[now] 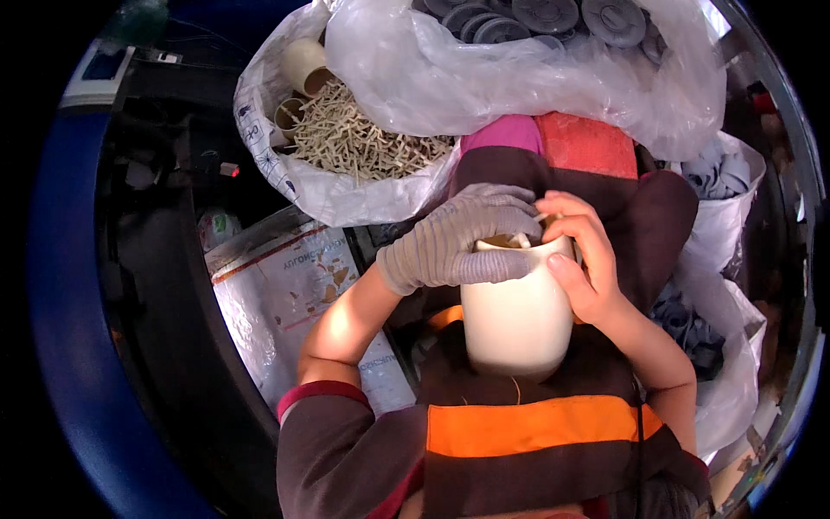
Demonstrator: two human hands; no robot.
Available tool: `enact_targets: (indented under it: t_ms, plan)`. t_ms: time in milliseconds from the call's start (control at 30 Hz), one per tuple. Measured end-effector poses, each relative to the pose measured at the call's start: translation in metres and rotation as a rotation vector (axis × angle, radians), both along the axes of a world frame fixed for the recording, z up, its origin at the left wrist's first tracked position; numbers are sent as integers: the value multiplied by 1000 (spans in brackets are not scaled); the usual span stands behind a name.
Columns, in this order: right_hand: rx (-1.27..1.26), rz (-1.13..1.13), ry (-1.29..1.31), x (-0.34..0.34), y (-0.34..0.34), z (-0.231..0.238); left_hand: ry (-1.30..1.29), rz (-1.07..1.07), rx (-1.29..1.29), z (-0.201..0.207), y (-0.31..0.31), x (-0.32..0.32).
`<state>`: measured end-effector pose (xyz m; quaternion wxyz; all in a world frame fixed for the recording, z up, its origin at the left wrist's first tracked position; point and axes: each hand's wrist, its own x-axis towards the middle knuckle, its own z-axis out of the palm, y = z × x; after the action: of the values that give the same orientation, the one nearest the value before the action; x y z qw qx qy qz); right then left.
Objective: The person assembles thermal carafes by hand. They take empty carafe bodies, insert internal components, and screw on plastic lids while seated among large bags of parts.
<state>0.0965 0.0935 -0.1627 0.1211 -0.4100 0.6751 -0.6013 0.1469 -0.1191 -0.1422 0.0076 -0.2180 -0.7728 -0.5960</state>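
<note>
A smooth cream container [519, 324], shaped like a tall cup, stands upright in my lap with its mouth facing up. My left hand [467, 238], in a grey knit glove, is closed on its left rim, thumb outside and fingers over the opening. On the right side my bare right hand [588, 251] grips the rim, its thumb pressed to the outer wall and its fingers curled over the mouth. Between the two hands a small whitish piece [522, 240] shows at the opening. My fingers hide most of the inside.
Ahead on the left, a white sack [303, 186] holds many short beige pieces [363, 138] and cream cups [304, 65]. Behind it, a clear plastic bag [519, 78] contains dark grey discs [545, 13]. Bags of grey parts [718, 173] stand at right. A flattened white sack [285, 285] lies left.
</note>
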Motion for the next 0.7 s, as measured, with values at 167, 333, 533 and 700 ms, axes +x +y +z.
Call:
enact_targets:
  t_ms: [167, 333, 533, 700]
  plan:
    - [5, -59, 125, 9, -8, 9, 135, 136, -176, -9, -12, 15]
    - [-118, -78, -69, 5, 28, -3, -43, 1048, 680, -15, -95, -6]
    - [83, -224, 52, 8, -15, -4, -436, 590, 75, 19, -68, -18]
    - [108, -652, -139, -24, 82, -14, -722, 270, 254, -20, 15, -12]
